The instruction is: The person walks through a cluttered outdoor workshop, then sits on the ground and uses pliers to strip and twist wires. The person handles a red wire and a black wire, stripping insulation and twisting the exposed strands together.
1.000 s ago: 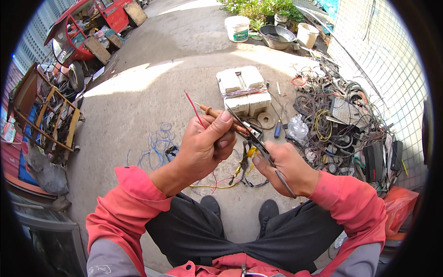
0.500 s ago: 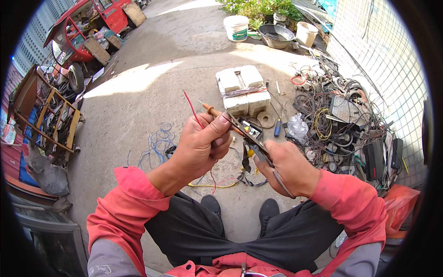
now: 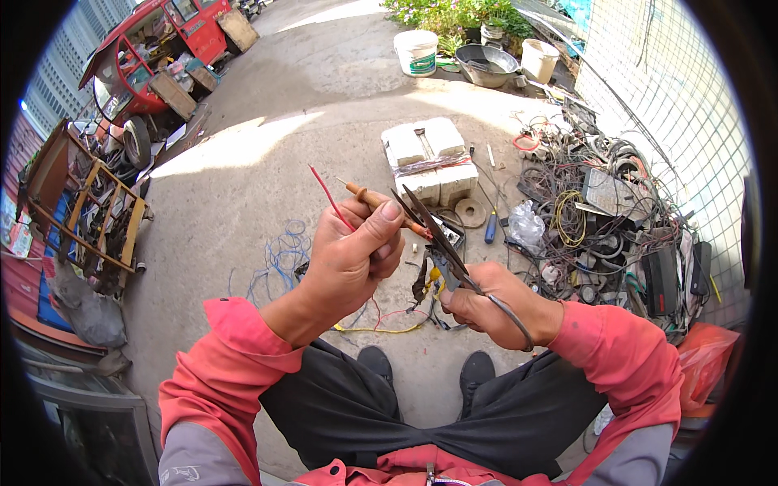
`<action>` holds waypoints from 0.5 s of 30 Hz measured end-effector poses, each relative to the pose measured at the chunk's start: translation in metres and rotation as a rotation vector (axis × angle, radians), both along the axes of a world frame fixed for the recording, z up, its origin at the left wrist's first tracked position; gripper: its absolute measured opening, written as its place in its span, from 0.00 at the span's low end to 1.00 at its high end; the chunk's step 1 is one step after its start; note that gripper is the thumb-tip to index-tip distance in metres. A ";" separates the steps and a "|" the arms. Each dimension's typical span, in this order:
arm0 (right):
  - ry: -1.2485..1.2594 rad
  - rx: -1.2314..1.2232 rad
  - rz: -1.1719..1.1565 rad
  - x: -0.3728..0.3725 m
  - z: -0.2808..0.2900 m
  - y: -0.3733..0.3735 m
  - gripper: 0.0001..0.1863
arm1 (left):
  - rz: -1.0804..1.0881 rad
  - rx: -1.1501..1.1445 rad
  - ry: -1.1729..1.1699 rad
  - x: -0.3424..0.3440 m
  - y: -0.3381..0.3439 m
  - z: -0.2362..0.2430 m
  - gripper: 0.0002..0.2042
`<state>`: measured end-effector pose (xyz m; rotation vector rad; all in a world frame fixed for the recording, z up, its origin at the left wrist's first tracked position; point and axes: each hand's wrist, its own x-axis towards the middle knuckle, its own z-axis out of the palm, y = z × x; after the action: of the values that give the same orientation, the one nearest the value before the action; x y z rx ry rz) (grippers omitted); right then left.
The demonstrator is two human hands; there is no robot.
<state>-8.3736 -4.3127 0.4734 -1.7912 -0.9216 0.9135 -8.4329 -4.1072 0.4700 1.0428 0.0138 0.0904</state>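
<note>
My left hand (image 3: 356, 255) is closed round an orange-brown test probe (image 3: 369, 196), thumb on top, its thin metal tip pointing to the far left. A red wire (image 3: 328, 193) sticks up out of the same hand. In my right hand (image 3: 506, 304) are scissors (image 3: 446, 243) with dark blades. The blades stand apart, close to the probe's rear end; whether they touch it I cannot tell. One grey curved handle (image 3: 515, 320) loops outside my fingers. Below the blades, a black and yellow bundle shows partly, and its support is unclear.
Ahead lies a white foam block (image 3: 429, 158), with a round stone-like ring (image 3: 469, 213) and a blue screwdriver (image 3: 490, 228) beside it. Tangled cables and scrap (image 3: 604, 211) pile up at right. Blue wire (image 3: 284, 255) lies at left, near a wooden frame (image 3: 113, 215).
The scissor blades have spread apart and swung more upright near the probe's rear end. My left hand with the probe has shifted slightly left.
</note>
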 end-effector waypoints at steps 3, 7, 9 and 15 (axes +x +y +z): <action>0.071 0.020 -0.011 -0.001 -0.002 0.000 0.16 | 0.017 0.035 -0.028 0.000 -0.001 0.002 0.10; 0.072 0.026 -0.016 0.000 0.000 -0.001 0.17 | 0.017 0.089 -0.070 -0.002 -0.002 0.005 0.08; -0.029 0.055 -0.041 0.000 -0.002 -0.001 0.17 | 0.032 0.103 -0.070 -0.001 -0.002 0.003 0.08; -0.527 0.020 -0.119 0.002 -0.001 -0.002 0.18 | 0.059 0.053 -0.035 -0.002 -0.003 0.000 0.09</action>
<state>-8.3712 -4.3145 0.4721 -2.0876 -1.1237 0.3531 -8.4348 -4.1104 0.4699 1.0940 0.0102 0.1633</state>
